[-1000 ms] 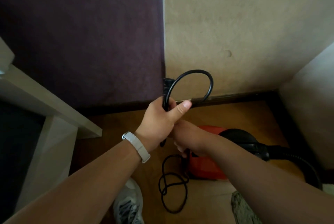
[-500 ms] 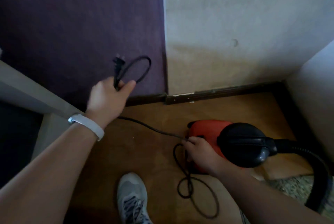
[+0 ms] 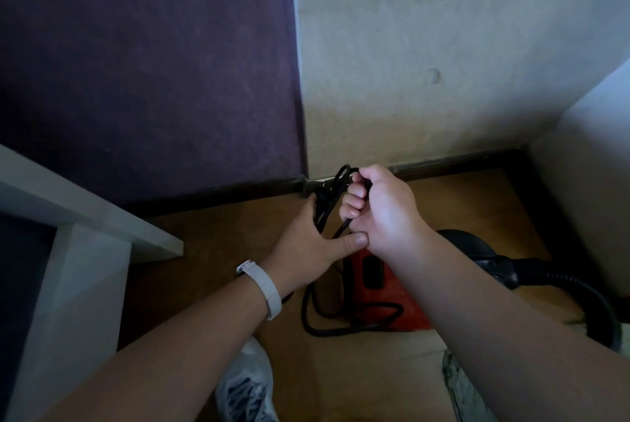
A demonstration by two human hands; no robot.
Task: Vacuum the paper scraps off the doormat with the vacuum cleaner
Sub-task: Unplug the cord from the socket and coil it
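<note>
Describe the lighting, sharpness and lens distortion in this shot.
Head view: dim indoor light, brightest on the beige wall; the purple wall and lower left corner are nearly black, with no glare. The left hand and right hand gripping the power cord are fairly sharp, the shoe soft. The wide-angle lens stretches the forearms.

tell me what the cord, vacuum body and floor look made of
Cord: black rubbery or plastic sheath, matte; it bends in loose loops. Vacuum body: red hard plastic, likely, smooth with a moulded recess. Floor: brown wood or wood-look laminate, slight sheen; grain unclear.
</note>
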